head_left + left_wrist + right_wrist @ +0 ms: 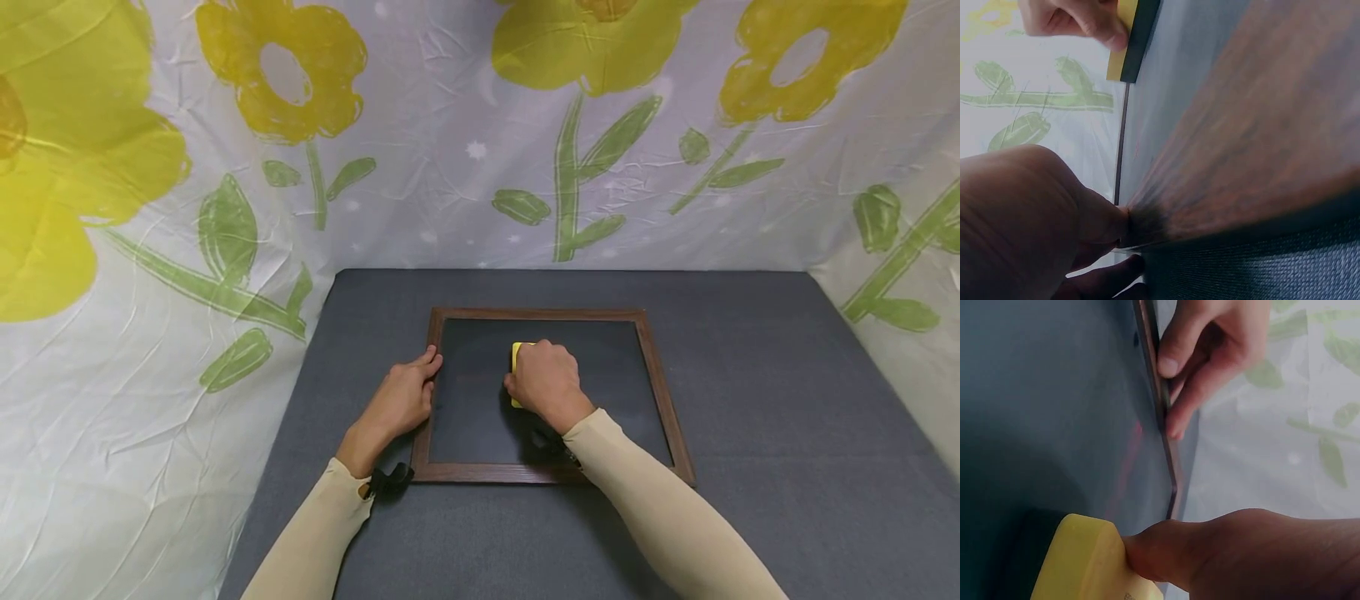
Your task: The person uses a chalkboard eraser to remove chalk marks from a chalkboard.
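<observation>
A small chalkboard (472, 437) with a brown wooden frame (540, 314) lies flat on the dark cloth. My right hand (550, 379) grips a yellow chalkboard eraser (516, 358), whose dark pad (1141, 44) is against the board near its middle. In the right wrist view, the thumb lies along the eraser's yellow (1079, 562) body. My left hand (401, 396) holds the frame's left side, with the thumb on top and fingers at the outer edge. A faint pink chalk streak (1127, 462) shows on the board between the eraser and the left hand.
Dark grey cloth (765, 400) covers the table around the board. Behind and at both sides hangs a white curtain (435, 167) printed with yellow flowers and green leaves. A black strap (392, 479) is at the left wrist.
</observation>
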`<action>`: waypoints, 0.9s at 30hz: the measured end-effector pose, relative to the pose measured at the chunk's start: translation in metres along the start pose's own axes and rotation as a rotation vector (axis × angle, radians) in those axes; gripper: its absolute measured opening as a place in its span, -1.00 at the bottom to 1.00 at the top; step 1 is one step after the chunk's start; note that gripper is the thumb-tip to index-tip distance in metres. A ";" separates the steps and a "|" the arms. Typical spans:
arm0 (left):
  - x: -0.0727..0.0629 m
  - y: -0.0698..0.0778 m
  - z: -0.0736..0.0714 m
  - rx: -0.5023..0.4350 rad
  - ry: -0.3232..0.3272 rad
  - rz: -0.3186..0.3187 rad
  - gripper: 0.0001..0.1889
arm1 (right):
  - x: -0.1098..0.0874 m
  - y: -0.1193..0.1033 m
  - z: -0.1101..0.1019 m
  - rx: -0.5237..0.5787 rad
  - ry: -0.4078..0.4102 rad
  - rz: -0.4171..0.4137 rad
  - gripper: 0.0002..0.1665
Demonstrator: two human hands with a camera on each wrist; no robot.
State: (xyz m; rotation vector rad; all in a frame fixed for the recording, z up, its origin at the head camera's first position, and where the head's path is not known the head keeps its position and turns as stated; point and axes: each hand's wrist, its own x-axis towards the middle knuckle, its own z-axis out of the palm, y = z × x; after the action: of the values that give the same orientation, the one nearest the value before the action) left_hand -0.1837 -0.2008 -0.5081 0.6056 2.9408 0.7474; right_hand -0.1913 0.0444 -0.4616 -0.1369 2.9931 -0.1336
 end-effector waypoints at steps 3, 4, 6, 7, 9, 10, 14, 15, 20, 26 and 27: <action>0.000 0.000 0.000 0.001 0.002 0.006 -0.45 | 0.002 -0.012 0.001 -0.003 0.001 -0.008 -0.52; 0.000 -0.001 0.000 0.001 0.003 0.006 -0.45 | 0.003 -0.016 0.001 -0.003 0.006 -0.013 -0.53; 0.000 -0.001 0.000 0.001 0.005 0.005 -0.45 | 0.004 -0.024 0.001 -0.009 0.019 -0.032 -0.54; 0.000 -0.001 0.000 0.001 0.005 0.006 -0.46 | 0.004 -0.028 0.002 -0.013 0.022 -0.043 -0.54; 0.001 -0.001 0.000 0.002 0.007 0.007 -0.46 | 0.006 -0.036 0.002 -0.016 0.027 -0.064 -0.54; 0.001 -0.001 0.000 0.006 0.008 0.009 -0.46 | 0.006 -0.040 0.003 -0.015 0.028 -0.075 -0.54; 0.002 -0.001 0.001 0.012 0.016 0.016 -0.46 | 0.008 -0.053 0.005 -0.014 0.031 -0.101 -0.53; 0.002 -0.001 0.001 0.012 0.017 0.017 -0.46 | 0.008 -0.056 0.005 -0.017 0.032 -0.108 -0.53; 0.001 -0.001 0.001 0.012 0.019 0.022 -0.46 | 0.010 -0.069 0.005 -0.033 0.025 -0.135 -0.53; 0.001 -0.002 0.002 0.016 0.025 0.021 -0.46 | 0.012 -0.081 0.006 -0.016 0.001 -0.148 -0.54; 0.001 -0.002 0.002 0.013 0.026 0.020 -0.46 | 0.013 -0.082 0.006 -0.013 -0.004 -0.149 -0.55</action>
State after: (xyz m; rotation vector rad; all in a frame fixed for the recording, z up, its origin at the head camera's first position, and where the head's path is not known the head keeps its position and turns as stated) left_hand -0.1853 -0.2013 -0.5110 0.6319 2.9704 0.7438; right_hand -0.1960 -0.0389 -0.4614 -0.3609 2.9785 -0.1302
